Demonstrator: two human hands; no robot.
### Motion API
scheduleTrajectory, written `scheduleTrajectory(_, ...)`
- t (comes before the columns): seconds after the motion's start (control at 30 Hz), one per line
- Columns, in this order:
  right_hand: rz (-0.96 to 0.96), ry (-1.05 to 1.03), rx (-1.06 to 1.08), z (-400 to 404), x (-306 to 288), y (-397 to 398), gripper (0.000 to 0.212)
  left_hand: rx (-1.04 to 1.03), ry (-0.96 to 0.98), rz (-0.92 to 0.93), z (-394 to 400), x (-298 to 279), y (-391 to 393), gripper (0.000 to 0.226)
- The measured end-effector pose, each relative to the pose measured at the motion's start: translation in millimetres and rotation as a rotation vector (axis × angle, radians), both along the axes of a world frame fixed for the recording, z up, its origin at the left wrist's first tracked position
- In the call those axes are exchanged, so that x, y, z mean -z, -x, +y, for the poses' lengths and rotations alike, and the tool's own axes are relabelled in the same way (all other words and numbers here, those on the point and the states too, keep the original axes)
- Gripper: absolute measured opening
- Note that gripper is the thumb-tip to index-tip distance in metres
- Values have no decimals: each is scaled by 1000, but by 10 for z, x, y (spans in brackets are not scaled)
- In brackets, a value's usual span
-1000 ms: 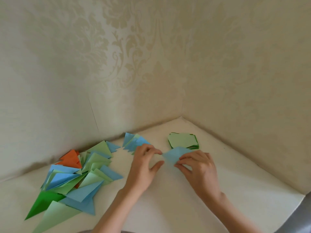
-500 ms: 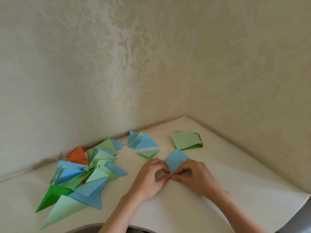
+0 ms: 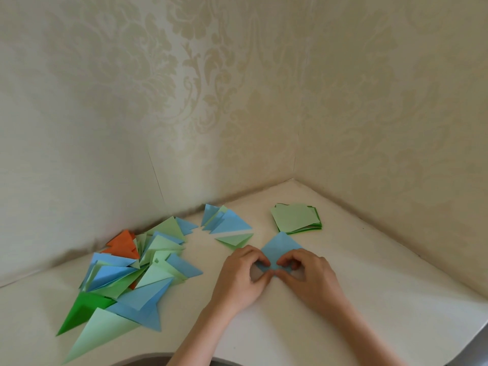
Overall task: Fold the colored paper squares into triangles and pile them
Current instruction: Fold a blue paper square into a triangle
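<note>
White table [image 3: 369, 299], patterned wallpaper [image 3: 237, 101] corner.

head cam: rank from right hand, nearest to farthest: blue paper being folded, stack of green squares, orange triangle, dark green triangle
1. blue paper: pinched by the right hand, with the left hand on its other side.
2. stack of green squares: beyond the hand, toward the wall corner.
3. orange triangle: far left, by the wall.
4. dark green triangle: far left, near edge of the pile.

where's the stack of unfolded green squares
In the head view, the stack of green squares lies right of centre near the wall corner, just beyond the blue paper.
</note>
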State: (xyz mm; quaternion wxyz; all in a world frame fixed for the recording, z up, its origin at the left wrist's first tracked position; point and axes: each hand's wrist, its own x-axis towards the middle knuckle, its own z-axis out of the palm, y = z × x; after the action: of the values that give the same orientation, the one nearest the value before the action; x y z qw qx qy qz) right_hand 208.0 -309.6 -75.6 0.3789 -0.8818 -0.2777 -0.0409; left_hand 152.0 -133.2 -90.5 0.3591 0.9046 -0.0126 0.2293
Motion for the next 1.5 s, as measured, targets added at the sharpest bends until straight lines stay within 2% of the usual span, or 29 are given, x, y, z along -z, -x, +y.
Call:
scheduleTrajectory(0.3, 60, 31, 23, 27, 1, -17, 21, -40, 68, 39, -16, -3, -5, 14)
scheduleTrajectory(0.5, 34, 21, -4, -7, 15, -4, 27, -17, 72, 52, -1, -22, 33, 27)
scheduleTrajectory(0.63, 45, -6, 23, -7, -1, 14, 13, -15, 187, 92, 36, -38, 84, 36)
scheduleTrajectory(0.8, -73, 50, -56, -27, 78, 6, 19, -12, 152, 52, 16, -68, 120, 43)
scheduleTrajectory(1.0, -88, -86, -128, -45, 25, 30, 2, -48, 59, -41, 20, -8, 95, 41)
scheduleTrajectory(1.1, -96, -72, -173, -43, 5, 44, 5, -104, 58, -47, 26, 2, 84, 38)
scheduleTrajectory(1.3, -22, -106, -98, -57, 1, 47, 12, -96, 63, -16, 31, 2, 105, 30)
scheduleTrajectory(1.43, -97, -109, -119, -48, 10, 42, 4, -90, 59, -7, 17, -3, 94, 24)
scheduleTrajectory(1.5, -116, -134, -132, -50, 3, 41, 7, -86, 43, -10, 20, 0, 95, 20)
